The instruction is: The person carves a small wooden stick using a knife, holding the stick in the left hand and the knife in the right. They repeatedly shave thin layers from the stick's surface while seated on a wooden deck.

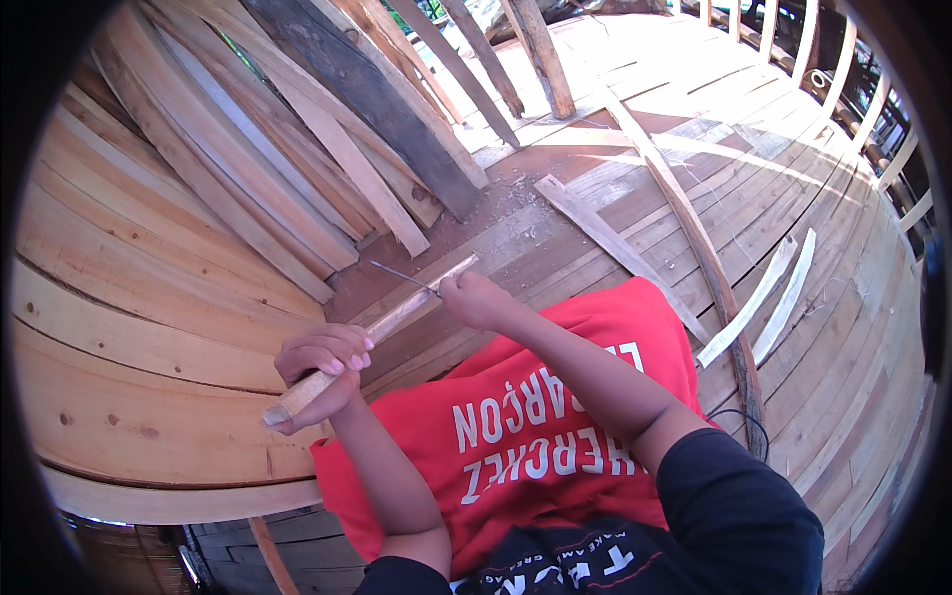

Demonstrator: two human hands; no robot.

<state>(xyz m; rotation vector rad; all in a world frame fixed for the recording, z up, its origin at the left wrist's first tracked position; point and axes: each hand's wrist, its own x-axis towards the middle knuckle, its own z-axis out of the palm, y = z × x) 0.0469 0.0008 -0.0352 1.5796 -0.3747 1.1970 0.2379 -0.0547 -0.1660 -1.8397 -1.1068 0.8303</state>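
Head view, looking down: I see the left hand (pixel 322 372) clenched around the lower end of a pale wooden stick (pixel 372 332), its grip wrapped fully about the shaft with the cut end protruding below the fingers. The stick runs diagonally up and to the right, held above the red cloth (pixel 516 416) that lies across the lap. The right hand (pixel 476 299) sits just beside the stick's upper half, its grip pinched on a thin dark metal tool (pixel 402 276) whose slender shaft extends up and to the left from the fingers and crosses close to the stick; I cannot tell whether the tool touches the wood. Both forearms enter from the lower edge, the right one in a dark sleeve (pixel 734 516). To the left, broad curved planks (pixel 129 327) form a hull-like wall. Above them, loose boards (pixel 297 129) lean in a stack, one of them dark (pixel 377 99). To the right, a plank floor (pixel 793 327) carries a long bent strip (pixel 694 238), a short flat board (pixel 595 233) and two pale curved slats (pixel 773 297).
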